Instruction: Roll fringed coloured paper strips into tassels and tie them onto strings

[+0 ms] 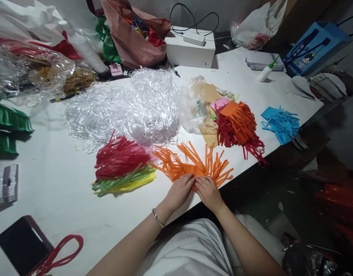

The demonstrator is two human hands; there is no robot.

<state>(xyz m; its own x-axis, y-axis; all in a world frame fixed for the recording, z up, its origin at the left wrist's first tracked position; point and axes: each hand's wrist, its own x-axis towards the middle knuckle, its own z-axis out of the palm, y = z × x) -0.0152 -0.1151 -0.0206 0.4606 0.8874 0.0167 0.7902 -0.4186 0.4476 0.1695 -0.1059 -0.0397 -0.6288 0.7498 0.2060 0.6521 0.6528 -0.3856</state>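
Note:
Fringed orange paper (194, 168) lies at the table's front edge, its cut strips fanned out away from me. My left hand (182, 188) presses on its near uncut edge, fingers bent and thumb hidden. Close beside it, my right hand (207, 190) grips the same edge, the two sets of fingertips nearly touching. Left of my hands rests a pile of red fringed strips (119, 157) over green and yellow strips (133, 181). To the right sits a stack of orange fringed pieces (238, 119) on dark red ones.
A heap of shiny white string (130, 107) fills the table's middle. Blue fringed paper (282, 122) and a green-tipped glue bottle (265, 72) are at the right. A white box (190, 50) stands behind. A black device (23, 243) with a red strap lies front left.

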